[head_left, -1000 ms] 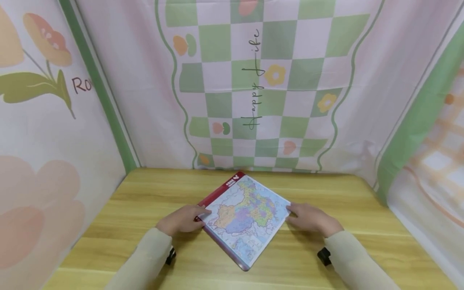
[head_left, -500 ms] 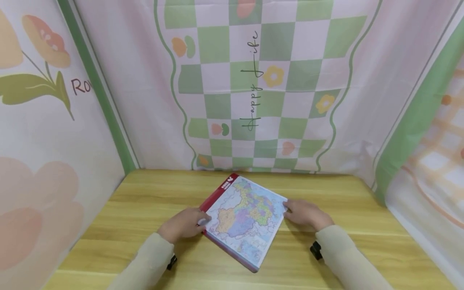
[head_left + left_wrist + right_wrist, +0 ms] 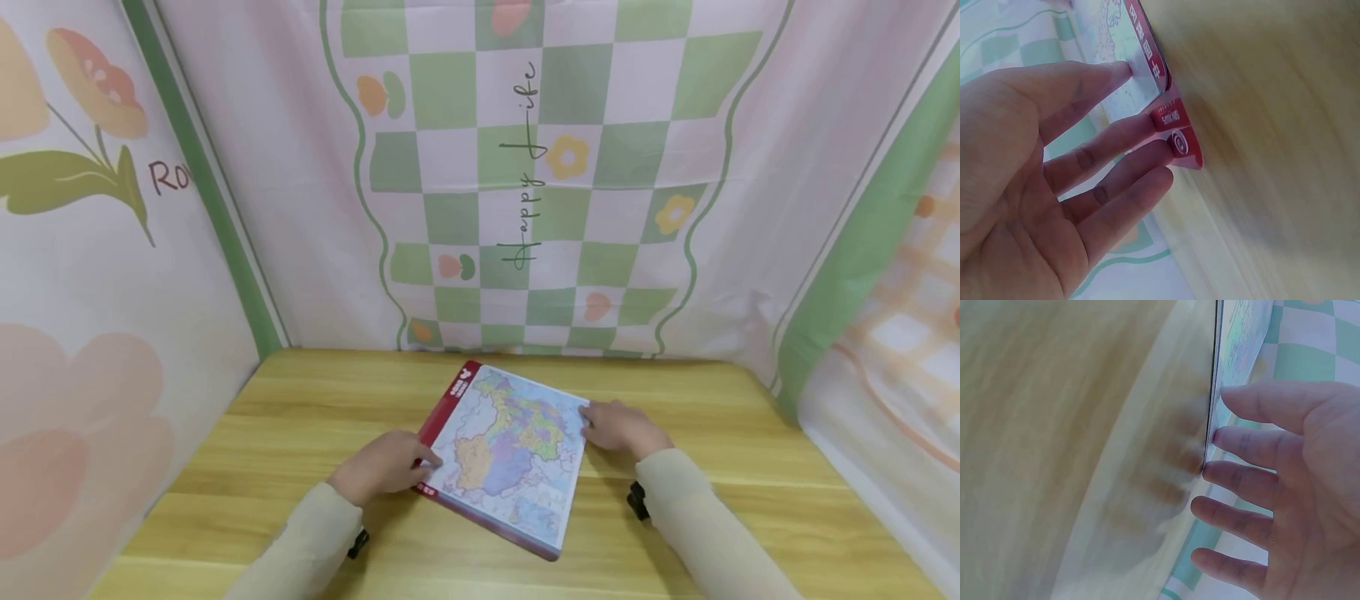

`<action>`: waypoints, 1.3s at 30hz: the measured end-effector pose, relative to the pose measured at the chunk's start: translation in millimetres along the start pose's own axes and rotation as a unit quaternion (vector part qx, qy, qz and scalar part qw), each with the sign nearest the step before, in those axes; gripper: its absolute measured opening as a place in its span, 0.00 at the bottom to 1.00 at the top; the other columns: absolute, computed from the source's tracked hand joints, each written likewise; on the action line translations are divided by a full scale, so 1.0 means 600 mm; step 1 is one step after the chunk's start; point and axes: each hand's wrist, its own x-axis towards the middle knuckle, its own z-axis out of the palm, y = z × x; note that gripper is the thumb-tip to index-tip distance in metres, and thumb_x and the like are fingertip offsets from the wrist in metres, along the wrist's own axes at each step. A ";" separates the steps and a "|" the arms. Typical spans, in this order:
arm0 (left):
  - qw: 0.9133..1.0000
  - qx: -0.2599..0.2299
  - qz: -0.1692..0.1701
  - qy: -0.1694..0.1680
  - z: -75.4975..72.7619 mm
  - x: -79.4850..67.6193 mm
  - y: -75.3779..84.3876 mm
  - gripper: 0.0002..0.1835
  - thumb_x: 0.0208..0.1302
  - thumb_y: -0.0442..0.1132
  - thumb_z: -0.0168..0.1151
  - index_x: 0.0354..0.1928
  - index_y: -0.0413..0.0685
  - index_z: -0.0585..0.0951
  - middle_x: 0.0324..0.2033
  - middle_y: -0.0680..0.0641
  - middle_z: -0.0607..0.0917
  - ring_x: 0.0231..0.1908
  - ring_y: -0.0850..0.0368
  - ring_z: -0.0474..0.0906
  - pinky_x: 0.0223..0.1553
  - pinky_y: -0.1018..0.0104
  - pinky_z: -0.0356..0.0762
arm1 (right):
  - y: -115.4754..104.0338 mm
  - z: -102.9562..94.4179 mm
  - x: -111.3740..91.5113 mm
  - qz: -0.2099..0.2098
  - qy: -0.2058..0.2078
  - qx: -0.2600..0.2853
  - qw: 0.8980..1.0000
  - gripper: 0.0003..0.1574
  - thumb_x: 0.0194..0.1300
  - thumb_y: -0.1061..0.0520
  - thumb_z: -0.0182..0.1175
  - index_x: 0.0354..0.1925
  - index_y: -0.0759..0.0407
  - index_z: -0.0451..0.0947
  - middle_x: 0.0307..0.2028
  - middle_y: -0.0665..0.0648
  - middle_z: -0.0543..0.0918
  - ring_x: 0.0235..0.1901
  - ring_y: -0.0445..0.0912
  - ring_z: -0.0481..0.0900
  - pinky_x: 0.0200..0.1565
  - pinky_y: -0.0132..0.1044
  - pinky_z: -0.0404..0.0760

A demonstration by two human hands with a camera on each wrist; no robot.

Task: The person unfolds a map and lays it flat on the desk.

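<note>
A flat square map board (image 3: 510,450) with a coloured map of China and a red band lies turned on the wooden table. In the head view my left hand (image 3: 382,465) holds its left corner. The left wrist view shows that thumb on the map face and the fingers of the left hand (image 3: 1054,162) against the red side (image 3: 1171,115) with white print. My right hand (image 3: 618,427) is at the upper right corner. In the right wrist view the fingers of the right hand (image 3: 1297,481) are straight and spread, with thumb and some fingertips right at the edge.
The wooden table (image 3: 300,400) meets a curtain (image 3: 510,183) with green checks and the words "Happy Life" along its back. Printed cloth (image 3: 90,375) hangs at the left, and more cloth (image 3: 885,350) at the right. Both wrists wear black straps.
The map board has turned counter-clockwise: its top corner moved left, its near corner right. My left hand shifted slightly nearer to me; my right hand moved left and away from me.
</note>
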 end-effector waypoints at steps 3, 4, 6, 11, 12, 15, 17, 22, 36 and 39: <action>1.000 -0.006 -0.001 -0.004 0.001 0.000 0.001 0.09 0.69 0.42 0.64 0.46 0.51 0.90 0.48 0.48 0.87 0.48 0.53 0.80 0.57 0.51 0.77 | 0.000 -0.001 0.006 0.001 -0.008 -0.003 1.000 0.33 0.75 0.52 0.52 0.71 0.67 0.65 0.71 0.74 0.61 0.68 0.75 0.56 0.65 0.71 0.55; 1.000 -0.009 0.001 -0.005 0.001 -0.001 0.002 0.09 0.69 0.41 0.64 0.45 0.51 0.90 0.48 0.48 0.87 0.48 0.54 0.80 0.57 0.50 0.77 | 0.001 -0.001 0.009 0.001 -0.011 0.000 1.000 0.33 0.75 0.52 0.52 0.71 0.66 0.65 0.71 0.74 0.61 0.68 0.75 0.56 0.65 0.72 0.54; 1.000 -0.014 0.004 -0.006 0.000 -0.003 0.004 0.09 0.69 0.41 0.64 0.45 0.51 0.90 0.47 0.48 0.87 0.47 0.55 0.80 0.57 0.51 0.77 | 0.003 -0.002 0.013 0.003 -0.017 0.005 1.000 0.33 0.76 0.51 0.52 0.72 0.65 0.64 0.72 0.73 0.59 0.69 0.75 0.54 0.66 0.72 0.53; 1.000 -0.020 0.022 -0.008 -0.001 -0.006 0.006 0.08 0.68 0.42 0.65 0.45 0.52 0.90 0.45 0.51 0.86 0.41 0.59 0.77 0.53 0.53 0.78 | 0.007 -0.005 0.020 0.004 -0.031 0.008 0.999 0.34 0.77 0.52 0.50 0.74 0.63 0.62 0.74 0.72 0.57 0.70 0.75 0.51 0.65 0.74 0.50; 0.999 -0.023 0.026 -0.008 0.000 -0.006 0.006 0.08 0.68 0.42 0.66 0.45 0.52 0.90 0.44 0.51 0.86 0.41 0.59 0.77 0.53 0.54 0.78 | 0.008 -0.005 0.021 0.004 -0.032 0.010 0.999 0.34 0.77 0.52 0.50 0.74 0.63 0.61 0.73 0.72 0.57 0.69 0.76 0.51 0.65 0.74 0.50; 0.999 -0.034 0.037 -0.006 0.002 -0.005 0.003 0.08 0.68 0.42 0.66 0.45 0.52 0.90 0.45 0.52 0.86 0.41 0.59 0.76 0.53 0.54 0.78 | 0.011 -0.004 0.021 0.001 -0.030 0.016 0.999 0.34 0.77 0.52 0.50 0.74 0.64 0.60 0.73 0.73 0.56 0.69 0.76 0.52 0.65 0.74 0.51; 0.998 -0.044 0.045 -0.003 0.005 -0.003 -0.002 0.08 0.68 0.42 0.66 0.45 0.52 0.89 0.45 0.52 0.85 0.43 0.59 0.77 0.54 0.54 0.78 | 0.013 -0.002 0.019 -0.001 -0.025 0.021 0.999 0.34 0.77 0.52 0.50 0.74 0.64 0.60 0.73 0.73 0.56 0.69 0.75 0.52 0.65 0.74 0.52; 0.995 -0.083 0.057 -0.004 0.010 0.003 -0.015 0.10 0.70 0.40 0.64 0.48 0.48 0.88 0.46 0.51 0.84 0.44 0.58 0.76 0.53 0.57 0.78 | 0.019 0.005 0.015 -0.013 -0.010 0.027 0.999 0.35 0.76 0.52 0.51 0.74 0.66 0.60 0.73 0.75 0.56 0.70 0.74 0.52 0.66 0.72 0.53; 0.998 -0.059 0.017 0.023 0.022 0.028 -0.047 0.23 0.71 0.46 0.62 0.65 0.47 0.78 0.61 0.43 0.77 0.59 0.48 0.73 0.61 0.48 0.73 | -0.002 0.017 -0.036 -0.063 -0.007 0.036 0.997 0.40 0.71 0.48 0.60 0.71 0.70 0.64 0.70 0.75 0.62 0.69 0.71 0.58 0.68 0.66 0.58; 0.998 -0.060 0.016 0.021 0.023 0.034 -0.049 0.24 0.72 0.46 0.61 0.67 0.47 0.76 0.66 0.42 0.74 0.65 0.44 0.69 0.66 0.46 0.68 | -0.009 0.019 -0.049 -0.062 -0.013 0.042 0.997 0.41 0.71 0.47 0.61 0.71 0.69 0.64 0.70 0.74 0.62 0.69 0.71 0.58 0.68 0.66 0.57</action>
